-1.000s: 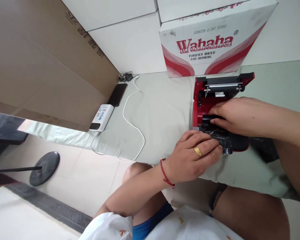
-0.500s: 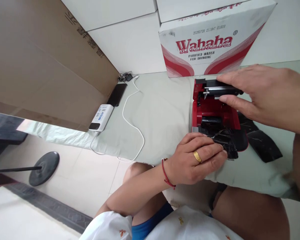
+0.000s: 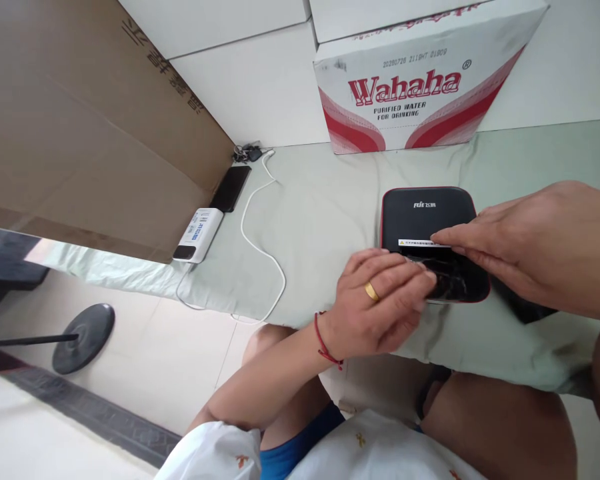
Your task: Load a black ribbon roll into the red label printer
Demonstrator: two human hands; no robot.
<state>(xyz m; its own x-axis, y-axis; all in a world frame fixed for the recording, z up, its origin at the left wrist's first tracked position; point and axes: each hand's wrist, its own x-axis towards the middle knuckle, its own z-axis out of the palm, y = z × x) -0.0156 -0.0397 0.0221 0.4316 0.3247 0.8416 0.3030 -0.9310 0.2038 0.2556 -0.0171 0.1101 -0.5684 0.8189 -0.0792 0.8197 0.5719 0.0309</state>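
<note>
On the cloth, in the head view, sits a black label or receipt printer [image 3: 425, 217] with red edges. Its lid is down and bears a white sticker [image 3: 417, 244]. Crumpled shiny black plastic film [image 3: 450, 277] lies over the printer's front part. My left hand [image 3: 380, 300], wearing a gold ring and red string bracelet, has its fingers curled over the film's left end; the fingertips are partly hidden. My right hand [image 3: 520, 247] rests with fingers stretched out on the lid's right side. More black material [image 3: 523, 307] shows under the right forearm, its kind unclear.
Behind the printer stands a white and red Wahaha water carton [image 3: 415, 100]. To the left are a large brown cardboard box [image 3: 105, 147], a black phone [image 3: 231, 189], a white power bank [image 3: 199, 235], a white cable [image 3: 260, 250] and keys [image 3: 247, 153].
The printer stood open, its red inside showing; now its lid is shut. My right hand has moved down with the lid toward me. My left hand has shifted slightly left.
</note>
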